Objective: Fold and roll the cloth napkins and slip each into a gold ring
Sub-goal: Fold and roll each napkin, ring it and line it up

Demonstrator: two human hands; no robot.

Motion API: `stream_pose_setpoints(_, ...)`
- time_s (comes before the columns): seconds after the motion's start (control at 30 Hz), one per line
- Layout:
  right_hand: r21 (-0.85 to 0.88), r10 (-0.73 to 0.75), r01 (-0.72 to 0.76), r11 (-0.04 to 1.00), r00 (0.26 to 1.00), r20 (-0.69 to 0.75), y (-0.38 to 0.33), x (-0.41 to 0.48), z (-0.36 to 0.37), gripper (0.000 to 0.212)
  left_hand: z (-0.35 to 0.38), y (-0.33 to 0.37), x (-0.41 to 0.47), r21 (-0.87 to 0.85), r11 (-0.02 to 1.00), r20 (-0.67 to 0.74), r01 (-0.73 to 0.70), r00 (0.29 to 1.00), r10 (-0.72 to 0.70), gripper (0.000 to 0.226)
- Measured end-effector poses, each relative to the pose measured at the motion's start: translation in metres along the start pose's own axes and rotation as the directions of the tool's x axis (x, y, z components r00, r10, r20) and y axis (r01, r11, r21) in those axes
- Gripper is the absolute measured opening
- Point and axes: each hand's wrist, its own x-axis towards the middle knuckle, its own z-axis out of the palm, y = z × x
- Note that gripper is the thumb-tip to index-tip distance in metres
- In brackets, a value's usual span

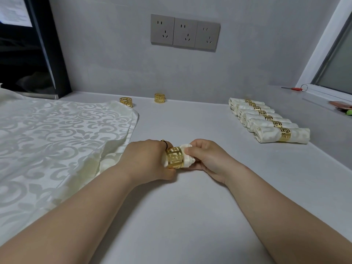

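Two bare forearms reach in from the bottom edge and meet at the middle of the pale grey surface, which fills most of the view and runs back to a grey wall.

On the left of the surface lies a spread of flat napkins, cream with a scrolling woven pattern. Their near corner is rumpled and folded over just beside the left wrist.

A triple socket panel sits on the wall above. A dark glossy panel stands at the far left and a window frame slants down the right edge.

Toward the right rear, well apart from the hands, a row of finished rolls lies side by side, each roll banded at its middle by a gold ring.

The left hand has its fingers curled over the gold ring and its thumb under it, gripping it. A rolled napkin passes through this ring, and its right end sticks out. The right hand pinches that end between thumb and curled fingers. Whether the roll touches the surface cannot be told.

Two spare rings stand near the wall, one touching the far edge of the flat napkins.

A small red-handled tool lies on the window sill.
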Motion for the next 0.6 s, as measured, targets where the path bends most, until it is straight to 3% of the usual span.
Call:
stream_pose_setpoints(0.13, -0.044, -0.072, 0.070, 0.997, 0.997, -0.028, 0.000, -0.002, -0.005, 0.017, -0.002, -0.006, -0.003, -0.088, 0.993, 0.045, 0.074, 0.997, -0.070, 0.052)
stream_pose_setpoints(0.3, -0.245, -0.107, 0.117, 0.962, 0.993, 0.054, -0.002, -0.009, -0.005, 0.017, -0.001, -0.009, -0.003, -0.146, 0.978, 0.055, 0.147, 0.989, -0.140, 0.056)
stream_pose_setpoints(0.4, -0.309, -0.102, 0.120, 0.943, 0.992, 0.071, -0.002, -0.011, -0.003, 0.016, 0.000, -0.010, -0.002, -0.130, 0.982, 0.055, 0.137, 0.990, -0.131, 0.067)
stream_pose_setpoints(0.6, -0.421, -0.248, 0.224, 0.879, 0.969, -0.002, 0.003, -0.002, 0.008, 0.022, -0.002, -0.009, -0.002, -0.172, 0.976, 0.078, 0.136, 0.989, -0.124, 0.058)
